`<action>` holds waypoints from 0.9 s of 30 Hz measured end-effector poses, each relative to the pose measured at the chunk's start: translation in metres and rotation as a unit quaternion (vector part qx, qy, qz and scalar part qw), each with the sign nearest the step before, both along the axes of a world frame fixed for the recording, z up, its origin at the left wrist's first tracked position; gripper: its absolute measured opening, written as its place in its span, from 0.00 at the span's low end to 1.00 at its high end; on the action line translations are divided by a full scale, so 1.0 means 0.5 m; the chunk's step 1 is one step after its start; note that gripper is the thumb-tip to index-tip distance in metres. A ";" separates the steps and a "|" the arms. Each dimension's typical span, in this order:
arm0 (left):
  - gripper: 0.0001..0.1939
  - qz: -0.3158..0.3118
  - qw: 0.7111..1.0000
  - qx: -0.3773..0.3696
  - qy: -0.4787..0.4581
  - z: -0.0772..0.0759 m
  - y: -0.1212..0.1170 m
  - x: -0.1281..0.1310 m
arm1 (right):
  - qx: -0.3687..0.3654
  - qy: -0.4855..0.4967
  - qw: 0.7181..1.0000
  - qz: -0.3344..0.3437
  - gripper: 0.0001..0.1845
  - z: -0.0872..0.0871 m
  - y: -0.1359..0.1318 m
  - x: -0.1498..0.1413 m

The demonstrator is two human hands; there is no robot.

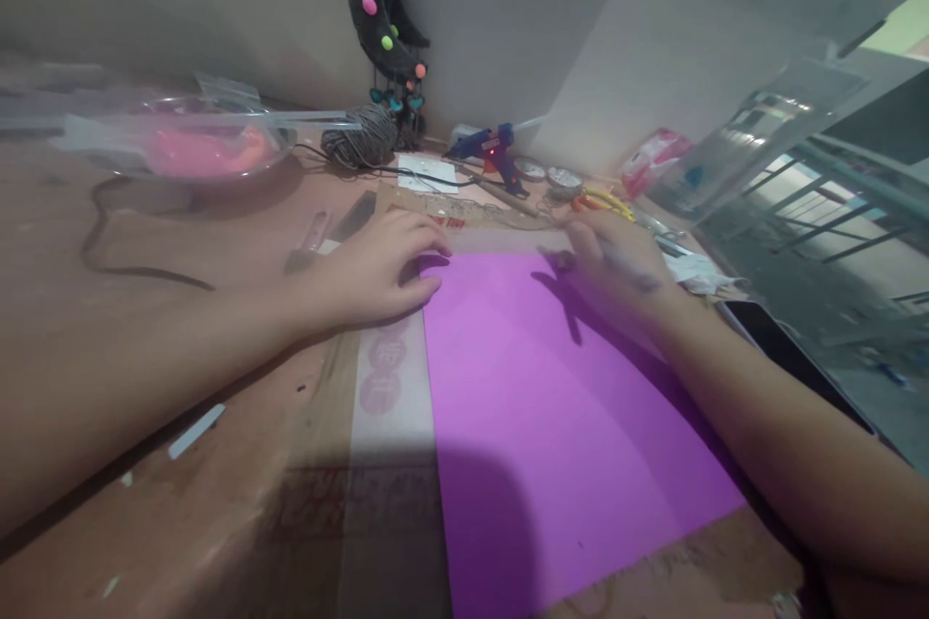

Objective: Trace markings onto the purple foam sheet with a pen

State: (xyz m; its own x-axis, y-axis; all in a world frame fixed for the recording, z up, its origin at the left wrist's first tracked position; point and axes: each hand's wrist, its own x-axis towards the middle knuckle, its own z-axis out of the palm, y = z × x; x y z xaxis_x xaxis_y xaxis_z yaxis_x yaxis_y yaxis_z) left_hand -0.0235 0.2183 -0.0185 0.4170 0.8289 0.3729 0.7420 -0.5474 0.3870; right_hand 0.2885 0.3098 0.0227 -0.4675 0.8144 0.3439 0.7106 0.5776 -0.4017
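A purple sheet of paper (552, 426) lies in front of me on a piece of brown cardboard (305, 503). At the sheet's far left corner rests my left hand (396, 261), fingers curved and thumb apart, with nothing held. My right hand (616, 256) is closed above the far right part of the sheet, slightly blurred. A thin pen-like stick (557, 258) pokes out from its fingers and throws a narrow shadow on the paper. Most of that stick is hidden by the hand.
A blue glue gun (494, 153) with a red light stands at the back, near grey yarn (361, 137) and yellow-handled scissors (606, 203). A clear bowl (210, 169) with pink stuff is at left, a phone (794, 363) at right. A black moon ornament (377, 10) hangs behind.
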 end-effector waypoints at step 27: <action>0.18 0.006 0.999 -0.029 0.036 -0.002 0.004 -0.004 | -0.146 0.125 0.979 0.066 0.17 -0.050 -0.008 -0.141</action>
